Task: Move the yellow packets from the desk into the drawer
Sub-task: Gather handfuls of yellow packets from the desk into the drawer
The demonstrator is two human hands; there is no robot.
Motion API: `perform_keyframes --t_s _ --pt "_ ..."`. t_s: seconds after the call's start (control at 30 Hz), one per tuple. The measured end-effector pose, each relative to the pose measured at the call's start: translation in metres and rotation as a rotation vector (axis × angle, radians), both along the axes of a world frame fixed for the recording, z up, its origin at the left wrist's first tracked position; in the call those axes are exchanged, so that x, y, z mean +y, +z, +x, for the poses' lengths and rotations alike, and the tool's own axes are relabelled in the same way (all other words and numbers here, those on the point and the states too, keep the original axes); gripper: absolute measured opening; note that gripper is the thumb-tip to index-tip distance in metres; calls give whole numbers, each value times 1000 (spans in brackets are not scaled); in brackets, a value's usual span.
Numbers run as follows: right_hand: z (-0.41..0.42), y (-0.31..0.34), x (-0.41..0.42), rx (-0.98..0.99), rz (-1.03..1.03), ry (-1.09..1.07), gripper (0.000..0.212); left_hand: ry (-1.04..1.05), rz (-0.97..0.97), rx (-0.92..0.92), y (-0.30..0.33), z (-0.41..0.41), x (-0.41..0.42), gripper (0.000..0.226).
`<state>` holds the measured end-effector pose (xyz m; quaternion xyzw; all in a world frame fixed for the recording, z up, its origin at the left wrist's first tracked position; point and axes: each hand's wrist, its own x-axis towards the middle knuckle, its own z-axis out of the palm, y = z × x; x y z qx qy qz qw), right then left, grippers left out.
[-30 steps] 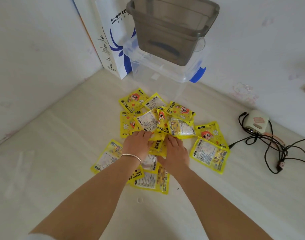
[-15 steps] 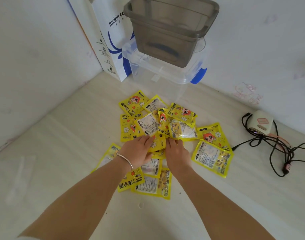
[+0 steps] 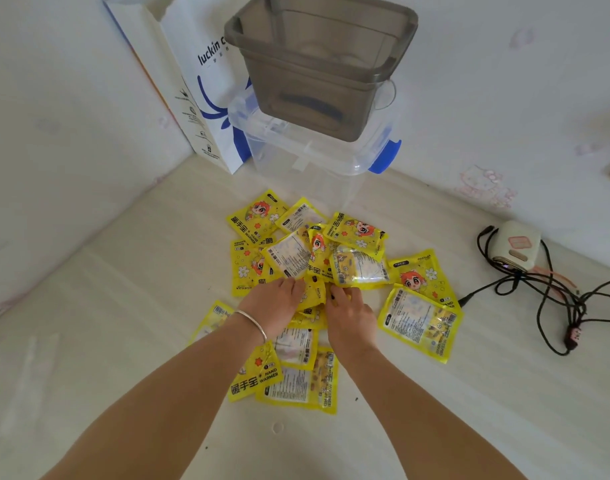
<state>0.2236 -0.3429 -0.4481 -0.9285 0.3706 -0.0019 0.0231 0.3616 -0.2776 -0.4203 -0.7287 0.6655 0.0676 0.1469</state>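
Several yellow hand-warmer packets [image 3: 421,320] lie spread and overlapping on the pale desk [image 3: 106,306]. My left hand [image 3: 274,303], with a silver bracelet on the wrist, and my right hand [image 3: 348,311] meet in the middle of the pile. Both have fingers curled around the lower edges of packets [image 3: 314,292] between them. A grey see-through drawer bin [image 3: 317,60] stands open-topped on a clear lidded box [image 3: 307,161] behind the pile.
A white and blue paper bag [image 3: 199,81] leans in the wall corner to the left of the boxes. A small white device [image 3: 516,245] with tangled black cables [image 3: 556,306] lies at the right. Walls close the desk at left and back.
Both hands have shifted a little forward into the pile and gathered packets between them; the fingers are more curled than a second ago. The camera has tilted slightly.
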Motion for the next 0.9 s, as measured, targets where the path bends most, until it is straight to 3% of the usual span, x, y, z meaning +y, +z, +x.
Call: perform_keyframes --t_s 0.13,0.23,0.4,0.53,0.77,0.9 --pt "-2 1 -7 -75 14 37 37 83 -118 5 3 -4 -9 38" --pt "-7 3 -15 -180 23 80 42 303 -90 76 10 -4 -15 36" --pt "-20 19 -23 -246 64 86 51 496 -270 289 20 -8 -5 35" --pt "-31 28 -19 -388 103 49 33 617 -425 435 32 -16 7 36" --pt "-53 62 9 -535 571 -514 33 1031 -662 907 55 -25 22 40" --pt "-82 80 27 -737 751 -854 24 1129 -603 1209 63 -44 25 52"
